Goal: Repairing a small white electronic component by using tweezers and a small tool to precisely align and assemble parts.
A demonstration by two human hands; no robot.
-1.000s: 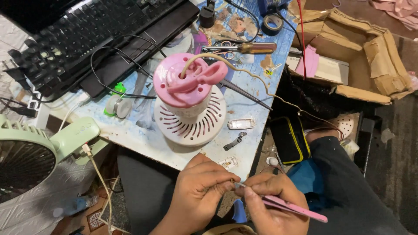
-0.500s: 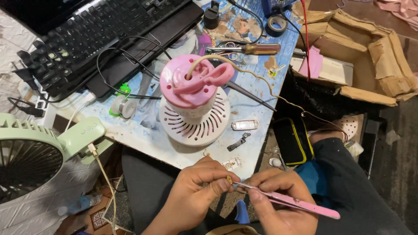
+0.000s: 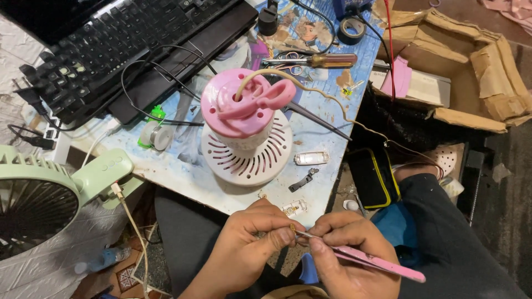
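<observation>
My left hand (image 3: 252, 243) pinches a tiny brass-coloured part (image 3: 291, 227) between thumb and forefinger, just below the table's front edge. My right hand (image 3: 346, 257) grips pink tweezers (image 3: 377, 261), whose metal tips touch that small part. Both hands hover over my lap. Directly above them on the table stands a white vented fan base with a pink top (image 3: 245, 127), a pink-handled pair of scissors (image 3: 260, 99) resting on it. Near my hands a small circuit piece (image 3: 293, 209) lies on the table edge.
A black keyboard (image 3: 127, 41) lies at the back left. A screwdriver (image 3: 313, 61), a tape roll (image 3: 351, 30), a small silver plate (image 3: 311, 158) and a black clip (image 3: 303, 180) lie about the blue table (image 3: 183, 166). A green fan (image 3: 50, 191) stands left, a cardboard box (image 3: 465, 72) right.
My hands have shifted slightly right and closer together. The tweezers' tips have come up to the small part in my left fingers. The view has shifted a little.
</observation>
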